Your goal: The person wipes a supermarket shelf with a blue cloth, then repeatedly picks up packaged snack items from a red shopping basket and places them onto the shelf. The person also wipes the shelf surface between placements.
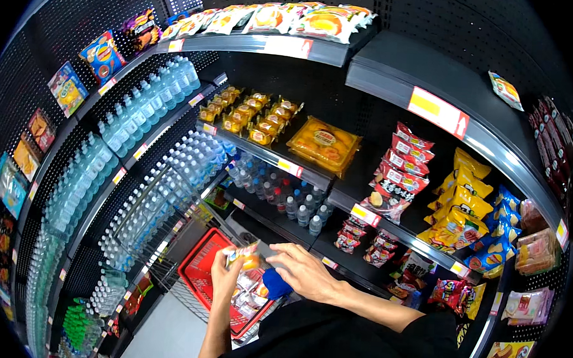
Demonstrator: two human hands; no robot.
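Note:
My left hand (pixel 226 273) is closed on a small packaged snack (pixel 247 257) with a clear and printed wrapper, held above a red plastic shopping basket (pixel 198 258). To its right, my right hand (pixel 306 272) has its fingers spread, the fingertips near the snack but not plainly holding anything. Several wrapped snacks (pixel 247 301) lie inside the basket, below my hands. A dark blue object (pixel 276 284), its kind unclear, shows beneath my right hand. The basket sits in a metal wire shopping cart (pixel 188 298).
Ahead, a shelf holds small wrapped cakes (pixel 265 120), a large yellow cake pack (pixel 325 143) and red snack bags (pixel 398 177). Yellow chip bags (pixel 460 202) stand farther right. Rows of water bottles (pixel 139 118) line the left shelves. Packaged buns (pixel 323 24) lie on the top shelf.

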